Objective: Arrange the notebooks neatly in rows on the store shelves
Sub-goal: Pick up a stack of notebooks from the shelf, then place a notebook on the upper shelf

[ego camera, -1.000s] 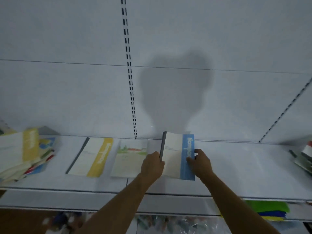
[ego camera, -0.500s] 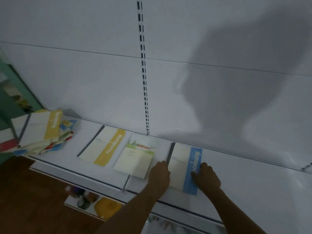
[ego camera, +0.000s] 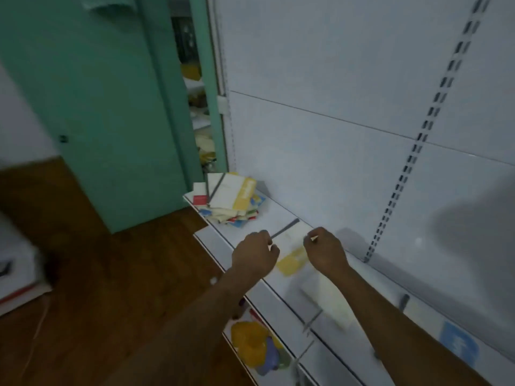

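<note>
Squaring the flat white notebook with the yellow band (ego camera: 289, 254) on the white metal shelf (ego camera: 281, 215) comes first: left hand (ego camera: 255, 256) and right hand (ego camera: 326, 253), fingers curled, pinch its edges; nudge it parallel to the shelf front, beside the pale notebook (ego camera: 328, 299).

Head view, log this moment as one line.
left hand: at yellow notebook | right hand: at its far edge | pile: unsorted | shelf
</note>
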A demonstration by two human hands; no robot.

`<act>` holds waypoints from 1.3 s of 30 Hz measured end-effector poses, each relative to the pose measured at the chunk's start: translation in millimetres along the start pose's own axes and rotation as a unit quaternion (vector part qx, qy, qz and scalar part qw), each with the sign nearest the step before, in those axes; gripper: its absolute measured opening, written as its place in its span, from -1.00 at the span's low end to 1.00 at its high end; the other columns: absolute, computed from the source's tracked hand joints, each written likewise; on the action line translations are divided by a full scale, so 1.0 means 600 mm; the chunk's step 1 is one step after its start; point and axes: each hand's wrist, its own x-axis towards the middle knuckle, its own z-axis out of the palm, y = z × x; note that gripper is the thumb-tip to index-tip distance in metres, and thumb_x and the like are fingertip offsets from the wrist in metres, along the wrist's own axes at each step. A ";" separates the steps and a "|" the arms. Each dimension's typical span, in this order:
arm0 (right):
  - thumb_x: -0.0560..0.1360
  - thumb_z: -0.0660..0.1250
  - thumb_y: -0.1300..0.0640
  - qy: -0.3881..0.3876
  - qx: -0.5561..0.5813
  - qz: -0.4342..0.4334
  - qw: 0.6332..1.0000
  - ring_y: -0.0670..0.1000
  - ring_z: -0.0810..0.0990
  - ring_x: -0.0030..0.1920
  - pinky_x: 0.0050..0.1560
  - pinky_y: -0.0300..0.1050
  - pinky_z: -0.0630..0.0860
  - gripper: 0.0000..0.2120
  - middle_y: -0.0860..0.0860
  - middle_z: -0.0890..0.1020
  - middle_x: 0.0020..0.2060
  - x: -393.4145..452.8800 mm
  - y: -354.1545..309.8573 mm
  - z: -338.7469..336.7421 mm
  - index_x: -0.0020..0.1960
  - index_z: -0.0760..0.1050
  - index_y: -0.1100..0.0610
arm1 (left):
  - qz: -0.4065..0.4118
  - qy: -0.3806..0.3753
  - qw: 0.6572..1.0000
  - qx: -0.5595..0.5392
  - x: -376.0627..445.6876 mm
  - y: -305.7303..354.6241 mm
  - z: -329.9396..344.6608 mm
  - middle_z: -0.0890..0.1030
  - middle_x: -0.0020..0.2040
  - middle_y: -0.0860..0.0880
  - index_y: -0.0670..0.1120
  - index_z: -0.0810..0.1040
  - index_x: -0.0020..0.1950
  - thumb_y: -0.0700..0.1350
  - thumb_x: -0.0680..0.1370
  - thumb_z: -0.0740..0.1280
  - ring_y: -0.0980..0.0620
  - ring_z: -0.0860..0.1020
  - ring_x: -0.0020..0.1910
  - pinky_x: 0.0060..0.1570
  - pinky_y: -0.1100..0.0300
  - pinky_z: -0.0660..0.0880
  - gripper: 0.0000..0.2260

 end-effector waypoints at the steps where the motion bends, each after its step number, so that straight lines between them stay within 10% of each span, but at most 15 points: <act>1: 0.55 0.25 0.09 -0.012 0.007 -0.023 1.000 0.11 0.56 0.07 0.00 -0.13 0.41 -0.79 0.11 0.62 0.00 0.009 -0.042 0.024 0.11 0.50 0.18 | -0.022 0.017 1.000 -0.002 0.005 -0.037 -0.031 0.57 0.05 -0.07 -0.05 0.49 0.10 0.06 0.56 0.21 -0.05 0.52 0.09 0.03 0.11 0.48 -0.76; 11: 0.56 0.21 0.07 -0.076 0.003 -0.138 0.987 0.12 0.58 0.01 -0.15 -0.19 0.33 -0.80 0.11 0.63 -0.03 0.078 -0.355 0.269 0.06 0.50 0.17 | -0.136 0.092 0.986 -0.013 0.025 -0.348 -0.243 0.56 -0.09 0.02 -0.03 0.47 -0.04 -0.01 0.57 0.23 0.05 0.51 -0.15 -0.24 0.21 0.41 -0.89; 21: 0.55 0.21 0.05 -0.073 -0.052 -0.144 0.986 -0.05 0.49 -0.19 -0.11 -0.17 0.44 -0.88 0.03 0.64 -0.07 0.165 -0.443 0.382 -0.03 0.49 0.06 | -0.122 0.055 0.990 -0.048 0.149 -0.452 -0.279 0.57 -0.12 0.01 -0.06 0.49 0.03 -0.05 0.59 0.23 0.06 0.53 -0.19 -0.26 0.22 0.43 -0.89; 39: 0.52 0.19 -0.03 0.020 -0.118 0.213 0.970 0.19 0.35 0.29 0.21 0.05 0.36 -0.55 0.20 0.36 0.26 0.403 -0.250 0.350 0.27 0.37 0.26 | -0.045 -0.113 0.988 -0.093 0.476 -0.349 -0.151 0.58 0.19 -0.16 -0.21 0.47 0.22 -0.06 0.56 0.28 -0.11 0.54 0.17 0.11 0.14 0.46 -0.69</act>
